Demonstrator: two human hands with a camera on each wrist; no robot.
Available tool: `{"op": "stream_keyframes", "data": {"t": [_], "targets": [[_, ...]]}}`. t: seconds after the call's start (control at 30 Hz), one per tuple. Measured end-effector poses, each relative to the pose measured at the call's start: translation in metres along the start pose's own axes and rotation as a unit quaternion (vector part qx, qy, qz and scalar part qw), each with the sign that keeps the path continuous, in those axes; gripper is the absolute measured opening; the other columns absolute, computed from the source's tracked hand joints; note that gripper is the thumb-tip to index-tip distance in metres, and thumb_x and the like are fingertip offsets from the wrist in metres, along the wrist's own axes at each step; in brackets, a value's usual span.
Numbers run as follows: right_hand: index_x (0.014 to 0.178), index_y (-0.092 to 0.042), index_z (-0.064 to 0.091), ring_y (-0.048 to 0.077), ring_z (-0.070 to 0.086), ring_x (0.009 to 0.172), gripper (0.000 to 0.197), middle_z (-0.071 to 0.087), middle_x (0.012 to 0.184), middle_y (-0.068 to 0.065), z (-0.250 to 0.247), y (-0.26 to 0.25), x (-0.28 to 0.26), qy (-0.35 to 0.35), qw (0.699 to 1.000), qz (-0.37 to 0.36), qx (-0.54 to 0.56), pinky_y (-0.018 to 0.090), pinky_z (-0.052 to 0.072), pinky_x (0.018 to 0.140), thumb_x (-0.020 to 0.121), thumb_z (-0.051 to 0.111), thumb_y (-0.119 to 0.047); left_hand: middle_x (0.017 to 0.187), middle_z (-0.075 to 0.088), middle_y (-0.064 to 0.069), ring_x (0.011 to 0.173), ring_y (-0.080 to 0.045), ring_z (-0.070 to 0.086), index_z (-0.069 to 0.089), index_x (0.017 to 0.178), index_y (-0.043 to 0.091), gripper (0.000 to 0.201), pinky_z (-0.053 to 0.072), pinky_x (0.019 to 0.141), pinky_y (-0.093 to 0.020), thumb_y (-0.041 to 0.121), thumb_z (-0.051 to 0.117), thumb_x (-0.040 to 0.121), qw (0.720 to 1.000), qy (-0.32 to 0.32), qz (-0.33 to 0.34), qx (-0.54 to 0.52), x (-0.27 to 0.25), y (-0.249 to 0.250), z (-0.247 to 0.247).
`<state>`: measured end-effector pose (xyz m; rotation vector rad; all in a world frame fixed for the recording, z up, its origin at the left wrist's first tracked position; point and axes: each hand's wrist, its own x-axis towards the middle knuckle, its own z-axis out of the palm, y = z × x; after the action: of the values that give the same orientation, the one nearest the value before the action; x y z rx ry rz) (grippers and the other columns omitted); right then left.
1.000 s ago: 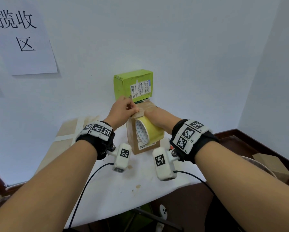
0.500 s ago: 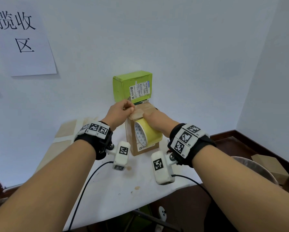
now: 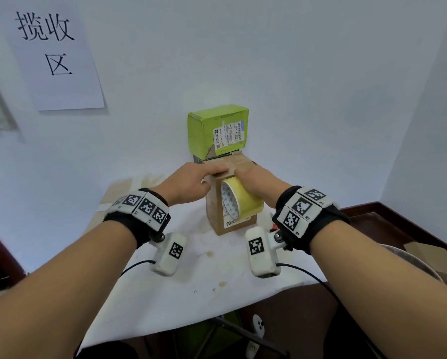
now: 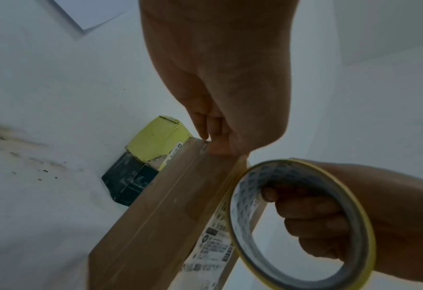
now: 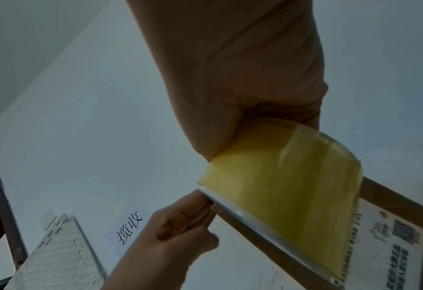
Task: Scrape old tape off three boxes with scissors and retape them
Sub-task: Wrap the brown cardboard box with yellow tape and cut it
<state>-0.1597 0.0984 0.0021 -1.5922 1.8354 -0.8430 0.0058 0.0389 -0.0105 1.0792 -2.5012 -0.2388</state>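
worktop point(image 3: 181, 294): brown box point(image 3: 217, 218) stands mid-far, in front of green box point(image 3: 212, 130) | tape roll point(image 3: 239, 200): a second ago beside the box top, now lower against its near face | my right hand point(image 3: 258, 182): fingers curled through the roll's core | my left hand point(image 3: 188, 181): pinches the tape end at the top's left edge | read: strip paying out over the top, retaping under way

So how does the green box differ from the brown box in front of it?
The green box sits raised at the wall on a dark box; the brown box stands on the table, nearer. The green one is untouched and torn at a lower corner; the brown one has both hands on top. Both carry shipping labels.
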Motion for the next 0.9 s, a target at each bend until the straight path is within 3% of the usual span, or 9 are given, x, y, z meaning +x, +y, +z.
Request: {"op": "stream_keyframes", "data": {"t": [0.07,0.17,0.23,0.3,0.47,0.57,0.63,0.73,0.9], "targets": [[0.133,0.0,0.047,0.033,0.048,0.123,0.043,0.051,0.135,0.019,0.002,0.001,0.0,0.006,1.0,-0.001,0.019,0.035,0.039,0.098,0.102,0.036,-0.027,0.142,0.049,0.011,0.129,-0.011,0.046,0.047,0.141,0.029,0.056,0.026,0.092,-0.005,0.006,0.053,0.09,1.0,0.012,0.017,0.009,-0.001,-0.005,0.004],[0.143,-0.012,0.038,0.029,0.046,0.126,0.052,0.047,0.14,0.011,0.005,0.006,-0.001,0.01,0.998,0.005,0.062,0.04,0.036,0.107,0.101,0.033,-0.043,0.146,0.044,0.012,0.132,-0.012,0.044,0.042,0.144,0.03,0.059,0.029,0.098,-0.014,0.013,0.057,0.09,0.999,0.006,0.033,0.043,0.001,-0.009,0.006],[0.141,-0.013,0.041,0.027,0.052,0.12,0.06,0.052,0.133,0.009,0.008,0.011,-0.001,0.005,0.991,0.037,0.128,0.041,0.041,0.103,0.097,0.036,-0.053,0.153,0.034,0.012,0.136,-0.012,0.036,0.033,0.148,0.03,0.067,0.024,0.104,-0.016,0.012,0.057,0.089,0.995,-0.025,0.048,0.078,0.002,-0.01,0.005],[0.131,-0.011,0.05,0.026,0.062,0.105,0.061,0.063,0.118,0.009,0.01,0.015,-0.002,-0.016,0.981,0.05,0.189,0.04,0.051,0.093,0.094,0.038,-0.058,0.156,0.027,0.009,0.133,-0.013,0.029,0.025,0.151,0.026,0.072,0.015,0.101,-0.012,0.007,0.053,0.087,0.989,-0.042,0.066,0.123,0.003,-0.006,0.006],[0.106,-0.017,0.057,0.014,0.065,0.078,0.035,0.066,0.092,0.002,0.006,0.02,-0.011,-0.024,0.971,0.033,0.234,0.023,0.055,0.066,0.095,0.047,-0.049,0.156,0.027,0.007,0.127,-0.008,0.03,0.028,0.15,0.023,0.068,0.014,0.094,-0.014,0.005,0.049,0.088,0.98,-0.005,0.088,0.18,0.012,0.006,0.013],[0.106,-0.02,0.058,0.018,0.064,0.093,0.03,0.066,0.107,0.004,0.006,0.021,-0.013,-0.016,0.973,0.03,0.23,0.034,0.053,0.086,0.093,0.051,-0.047,0.154,0.032,0.008,0.123,-0.014,0.037,0.032,0.148,0.026,0.064,0.018,0.095,-0.017,0.007,0.05,0.089,0.981,0.006,0.08,0.177,0.016,0.002,0.018],[0.108,-0.02,0.059,0.02,0.063,0.098,0.031,0.065,0.11,0.004,0.007,0.021,-0.013,-0.008,0.974,0.027,0.223,0.037,0.05,0.093,0.093,0.051,-0.046,0.152,0.033,0.013,0.116,-0.019,0.035,0.032,0.148,0.03,0.064,0.026,0.101,-0.022,0.007,0.048,0.09,0.986,0.004,0.052,0.161,0.015,-0.002,0.021],[0.112,-0.017,0.058,0.021,0.062,0.099,0.032,0.064,0.112,0.005,0.008,0.02,-0.016,0.0,0.975,0.021,0.222,0.034,0.049,0.089,0.094,0.05,-0.043,0.15,0.033,0.019,0.117,-0.019,0.03,0.031,0.148,0.034,0.067,0.037,0.102,-0.035,0.005,0.045,0.09,0.993,-0.005,0.014,0.121,0.013,-0.003,0.022],[0.117,-0.011,0.056,0.016,0.06,0.084,0.036,0.063,0.107,0.006,0.008,0.018,-0.017,0.006,0.976,0.024,0.215,0.027,0.047,0.071,0.096,0.048,-0.039,0.148,0.036,0.019,0.117,-0.016,0.029,0.033,0.147,0.034,0.072,0.036,0.103,-0.033,-0.003,0.043,0.086,0.997,-0.009,-0.008,0.075,0.011,0.0,0.019]]}}
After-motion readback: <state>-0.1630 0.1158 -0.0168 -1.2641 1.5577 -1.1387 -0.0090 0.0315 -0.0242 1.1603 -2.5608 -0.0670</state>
